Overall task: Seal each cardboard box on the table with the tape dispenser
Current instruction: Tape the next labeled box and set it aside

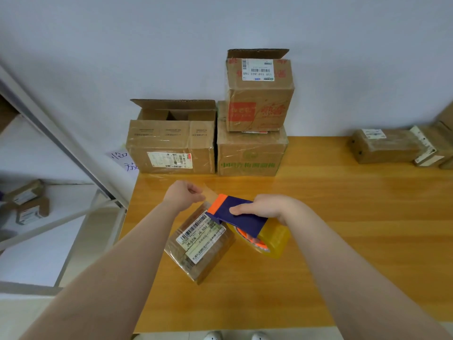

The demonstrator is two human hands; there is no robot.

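In the head view, low centre of frame, your right hand (262, 208) grips the blue-and-orange tape dispenser (241, 218) and your left hand (183, 193) pinches the tape's free end (208, 190), above a small labelled box (199, 244) on the wooden table (343, 217). Upper centre, 1 open box (171, 148) stands beside a green-printed box (252, 153), with a red-printed box (259, 99) stacked on top

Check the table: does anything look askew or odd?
The small labelled box lies at an angle to the table edge. At the back, the left box and the top stacked box have a flap standing open.
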